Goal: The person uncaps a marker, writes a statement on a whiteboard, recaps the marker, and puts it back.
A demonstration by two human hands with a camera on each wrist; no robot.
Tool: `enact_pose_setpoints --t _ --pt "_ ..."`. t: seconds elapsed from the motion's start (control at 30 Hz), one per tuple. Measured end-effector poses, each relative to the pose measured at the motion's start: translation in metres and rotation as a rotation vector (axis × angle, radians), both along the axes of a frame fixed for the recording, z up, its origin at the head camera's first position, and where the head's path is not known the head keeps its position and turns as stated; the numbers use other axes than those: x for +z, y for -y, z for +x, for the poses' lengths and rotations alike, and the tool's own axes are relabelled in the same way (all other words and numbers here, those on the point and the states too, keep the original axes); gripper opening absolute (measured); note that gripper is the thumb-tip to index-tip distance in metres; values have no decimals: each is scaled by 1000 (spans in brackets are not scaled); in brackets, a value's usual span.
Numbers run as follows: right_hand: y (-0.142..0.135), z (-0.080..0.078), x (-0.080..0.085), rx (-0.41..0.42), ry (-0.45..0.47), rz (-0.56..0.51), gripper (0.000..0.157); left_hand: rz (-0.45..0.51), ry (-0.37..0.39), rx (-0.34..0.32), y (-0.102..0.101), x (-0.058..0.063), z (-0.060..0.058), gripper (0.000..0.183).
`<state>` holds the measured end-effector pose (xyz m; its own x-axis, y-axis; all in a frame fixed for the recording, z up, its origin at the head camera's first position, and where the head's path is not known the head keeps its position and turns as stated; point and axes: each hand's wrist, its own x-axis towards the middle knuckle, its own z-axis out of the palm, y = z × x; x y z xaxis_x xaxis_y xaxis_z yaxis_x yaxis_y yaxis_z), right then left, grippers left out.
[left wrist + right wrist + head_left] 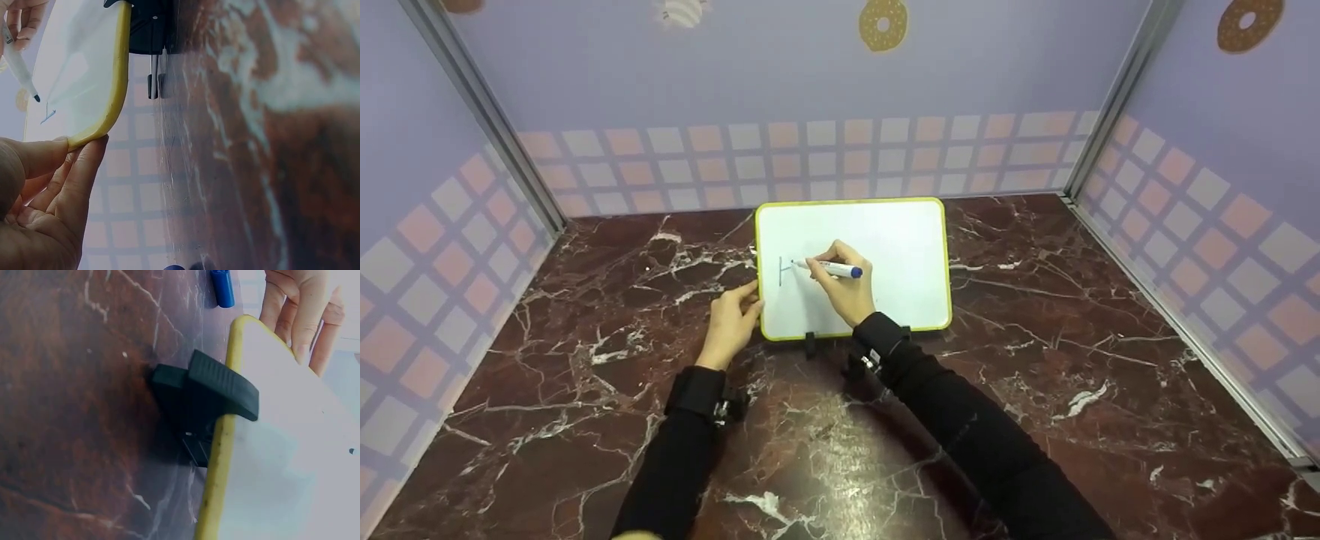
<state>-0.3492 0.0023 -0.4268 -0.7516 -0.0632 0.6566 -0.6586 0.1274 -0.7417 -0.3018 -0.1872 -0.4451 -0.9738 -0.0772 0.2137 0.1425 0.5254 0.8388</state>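
A whiteboard (pixel 900 255) with a yellow rim leans on black stand clips (pixel 219 388) on the table. My left hand (pixel 729 322) pinches its left edge; in the left wrist view the thumb (pixel 48 154) lies on the front and fingers are behind the rim. My right hand (pixel 847 289) holds a white marker (pixel 834 268) with a blue end, like a pen. The marker's dark tip (pixel 37 98) is at or close to the board, beside blue strokes (pixel 781 271) near the board's left side. Whether the tip touches I cannot tell.
A blue cap-like cylinder (pixel 223 288) is near the board in the right wrist view. The stand's dark leg (pixel 153 79) shows behind the board. The dark red marbled table (pixel 1080 322) is bounded by patterned walls (pixel 780 82) with metal corner posts.
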Motion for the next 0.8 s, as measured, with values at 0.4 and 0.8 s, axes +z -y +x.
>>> enact_pose_setpoints --t 0.4,0.8 --pt "-1 -6 0 0 -18 32 20 -4 -3 11 -1 -1 0 43" --pt "-8 3 -6 83 7 85 23 3 11 17 0 -1 -1 43"
